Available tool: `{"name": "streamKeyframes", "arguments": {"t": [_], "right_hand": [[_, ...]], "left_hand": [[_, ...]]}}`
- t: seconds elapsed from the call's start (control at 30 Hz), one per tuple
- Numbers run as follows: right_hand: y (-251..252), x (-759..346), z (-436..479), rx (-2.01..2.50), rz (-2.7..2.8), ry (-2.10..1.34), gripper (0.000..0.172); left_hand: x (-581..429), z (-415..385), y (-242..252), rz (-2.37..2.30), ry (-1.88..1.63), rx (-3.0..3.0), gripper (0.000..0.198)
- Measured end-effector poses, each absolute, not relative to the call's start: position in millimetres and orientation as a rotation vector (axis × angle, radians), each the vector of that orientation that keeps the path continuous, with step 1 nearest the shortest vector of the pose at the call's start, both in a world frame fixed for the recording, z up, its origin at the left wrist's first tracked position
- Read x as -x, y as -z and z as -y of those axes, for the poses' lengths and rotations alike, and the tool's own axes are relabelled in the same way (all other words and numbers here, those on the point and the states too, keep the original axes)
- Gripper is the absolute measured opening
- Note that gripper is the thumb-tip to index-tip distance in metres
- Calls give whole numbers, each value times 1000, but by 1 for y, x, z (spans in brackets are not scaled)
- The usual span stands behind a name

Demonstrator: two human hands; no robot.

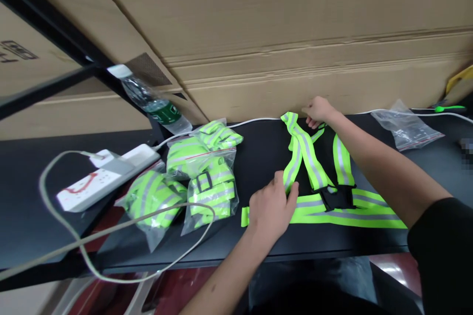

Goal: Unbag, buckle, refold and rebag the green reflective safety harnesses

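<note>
The work in hand looked like arranging a fluorescent yellow-green reflective harness on a black table top; the harness lay at about four o'clock from the middle of the view. Its silver-striped shoulder straps crossed above a wide waistband, with a black plastic buckle where they met it. The left hand was at five o'clock, its fingers bunched together against the crossed strap, though I could not tell whether they were clamped on it. The right hand was at three o'clock by the harness's upper end, its fingers loosely together, and whether they gripped anything could not be told. The step seemed to be straightening the straps, and the twisted crossing appeared to call for freeing them so that they lay flat. Four clear bags of folded reflective gear sat at eight o'clock, beside a white power strip at nine o'clock with a pale cable looping across the table. A green-labelled water bottle lay at ten o'clock, a loose plastic bag lay at three o'clock near the far edge, and corrugated cardboard filled twelve o'clock.
</note>
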State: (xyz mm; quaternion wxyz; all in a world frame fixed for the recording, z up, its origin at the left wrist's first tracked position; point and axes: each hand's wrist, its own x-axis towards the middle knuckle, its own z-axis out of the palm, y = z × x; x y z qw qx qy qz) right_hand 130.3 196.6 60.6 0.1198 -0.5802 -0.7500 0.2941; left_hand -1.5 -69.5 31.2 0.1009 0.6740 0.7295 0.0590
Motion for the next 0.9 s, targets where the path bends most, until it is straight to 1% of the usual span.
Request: {"name": "streamKeyframes", "arguments": {"t": [0.1, 0.2, 0.27, 0.3, 0.37, 0.47, 0.57, 0.63, 0.67, 0.73, 0.83, 0.9], "right_hand": [[-66, -131, -179, 1606, 2218, -758, 29], [-69, -134, -157, 1546, 2268, -634, 40], [-65, -135, -144, 1513, 2344, -670, 48], [-61, -134, -140, 1487, 2385, -723, 49], [-50, -132, -135, 1422, 2436, -829, 44], [-33, -131, -137, 1355, 2392, -824, 23], [-22, -136, -143, 1331, 2315, -672, 22], [-20, -143, -145, 1311, 2295, -597, 18], [-20, -148, -145, 1290, 2300, -585, 16], [-24, -159, -145, 1227, 2322, -592, 21], [-34, -181, -145, 1158, 2310, -559, 34], [-37, -198, -146, 1206, 2251, -479, 33]], "left_hand": [[3, 69, -35, -2201, -187, -1914, 30], [4, 68, -34, -2215, -213, -1977, 30], [5, 67, -33, -2215, -229, -2021, 34], [5, 66, -32, -2213, -246, -2028, 36], [6, 64, -31, -2209, -284, -1992, 39], [10, 61, -27, -2135, -476, -1815, 43], [17, 58, -24, -1947, -833, -1524, 42], [22, 57, -23, -1873, -972, -1373, 33], [24, 57, -24, -1877, -984, -1335, 29], [27, 58, -28, -1961, -889, -1343, 26], [29, 58, -34, -2151, -655, -1517, 30], [28, 53, -38, -2199, -612, -1618, 38]]}}
